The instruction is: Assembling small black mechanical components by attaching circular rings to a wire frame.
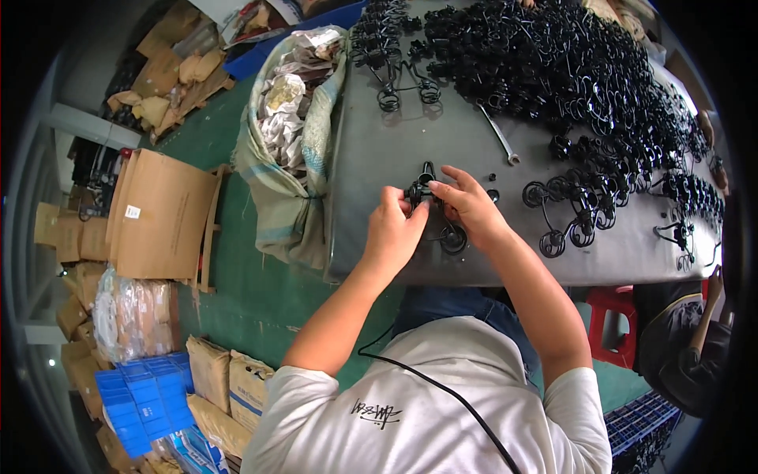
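Near the front edge of the grey table, my left hand (395, 225) pinches a black coiled-wire part (452, 239) between thumb and fingers. My right hand (477, 209) closes on the same part from the other side, its thumb at the upper fitting and one finger reaching past it. A wire loop sticks out beyond my fingertips and a round coil hangs under my right hand; the middle is hidden by my fingers. Small black fittings (493, 195) lie just right of my right hand. Farther off rests a silver wrench (499, 136).
A large heap of black wire parts (553, 55) covers the far table, with coiled assemblies (580, 201) to the right and others (395, 79) at the far left. An open sack (288, 182) stands against the left edge. At right, a person (679, 340) sits near a red stool (612, 324).
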Demonstrator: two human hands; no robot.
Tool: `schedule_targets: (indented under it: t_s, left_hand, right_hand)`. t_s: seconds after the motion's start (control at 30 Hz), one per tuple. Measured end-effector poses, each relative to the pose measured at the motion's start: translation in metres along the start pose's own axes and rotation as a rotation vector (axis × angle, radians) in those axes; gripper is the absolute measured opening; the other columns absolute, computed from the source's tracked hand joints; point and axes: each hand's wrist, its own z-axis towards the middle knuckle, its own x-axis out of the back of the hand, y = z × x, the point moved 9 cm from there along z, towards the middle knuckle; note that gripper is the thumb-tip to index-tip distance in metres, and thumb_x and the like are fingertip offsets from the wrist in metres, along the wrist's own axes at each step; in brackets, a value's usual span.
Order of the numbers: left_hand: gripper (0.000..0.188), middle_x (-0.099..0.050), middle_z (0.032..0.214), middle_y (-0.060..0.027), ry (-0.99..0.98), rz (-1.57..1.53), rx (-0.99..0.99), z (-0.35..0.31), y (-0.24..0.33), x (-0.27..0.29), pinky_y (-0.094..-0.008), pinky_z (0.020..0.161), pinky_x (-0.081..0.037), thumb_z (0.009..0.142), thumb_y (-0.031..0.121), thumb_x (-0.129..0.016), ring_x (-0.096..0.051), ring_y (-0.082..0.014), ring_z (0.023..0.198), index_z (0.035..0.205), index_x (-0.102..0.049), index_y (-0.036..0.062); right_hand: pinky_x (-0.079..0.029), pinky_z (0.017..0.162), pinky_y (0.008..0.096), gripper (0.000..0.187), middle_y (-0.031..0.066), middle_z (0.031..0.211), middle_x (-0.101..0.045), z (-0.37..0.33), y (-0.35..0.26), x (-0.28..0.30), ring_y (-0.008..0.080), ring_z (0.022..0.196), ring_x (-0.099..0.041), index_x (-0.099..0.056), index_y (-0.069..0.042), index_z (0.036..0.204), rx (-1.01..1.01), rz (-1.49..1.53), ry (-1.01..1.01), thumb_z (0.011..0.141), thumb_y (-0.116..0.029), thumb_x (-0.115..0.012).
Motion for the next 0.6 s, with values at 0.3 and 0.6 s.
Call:
schedule_targets:
  t_s: [0.3, 0.6]
  left_hand:
    - [0.029, -0.070, 0.077, -0.0081, 0.124, -0.168, 0.062, 0.002, -0.018, 0.024, -0.0307, 0.054, -0.048, 0.095, 0.025, -0.073, -0.060, -0.0124, 0.059, 0.097, -0.057, 0.0009]
    - [0.026, -0.067, 0.082, -0.0086, 0.026, -0.848, 0.075, -0.007, -0.031, 0.019, -0.0218, 0.052, -0.040, 0.098, 0.025, -0.070, -0.050, -0.0077, 0.056, 0.100, -0.055, 0.0034]
  right_hand:
    - [-0.049, 0.069, 0.0329, 0.057, 0.0101, 0.099, -0.061, -0.019, -0.029, 0.000, 0.0196, 0.077, -0.058, -0.049, -0.006, 0.143, 0.363, -0.602, 0.210, 0.096, -0.032, -0.069]
    - [-0.050, 0.084, 0.0396, 0.018, 0.0088, 0.100, -0.057, -0.045, -0.027, 0.029, 0.0268, 0.099, -0.059, -0.063, -0.006, 0.099, 0.625, -1.686, 0.401, 0.082, -0.010, -0.066]
